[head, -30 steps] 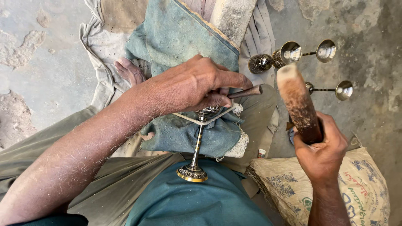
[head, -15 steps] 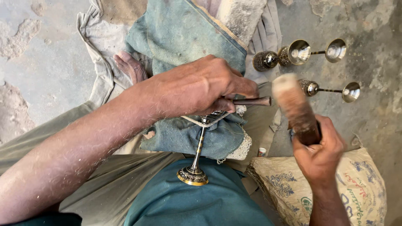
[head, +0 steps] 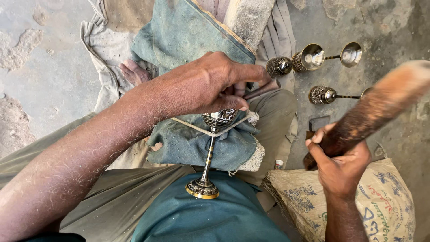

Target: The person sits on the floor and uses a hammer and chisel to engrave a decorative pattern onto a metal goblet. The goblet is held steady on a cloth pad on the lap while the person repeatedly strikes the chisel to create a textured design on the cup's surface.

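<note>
My left hand (head: 204, 85) is closed around a thin metal punch (head: 264, 89), its tip against the cup of an engraved brass goblet (head: 210, 148). The goblet lies across a folded blue cloth pad (head: 192, 143) on my lap, with its round foot toward me. A cord runs over the cup. My right hand (head: 338, 163) grips a thick wooden mallet (head: 380, 105), raised and blurred at the right, apart from the punch.
Three more brass goblets (head: 313, 56) lie on the grey concrete floor at the upper right. A printed sack (head: 385, 201) sits at the lower right. A bare foot (head: 134, 71) shows beside pale cloth at the upper left.
The mallet has swung from upright near the punch out to the right and higher. The view has shifted a little; my left hand stays on the punch and goblet.
</note>
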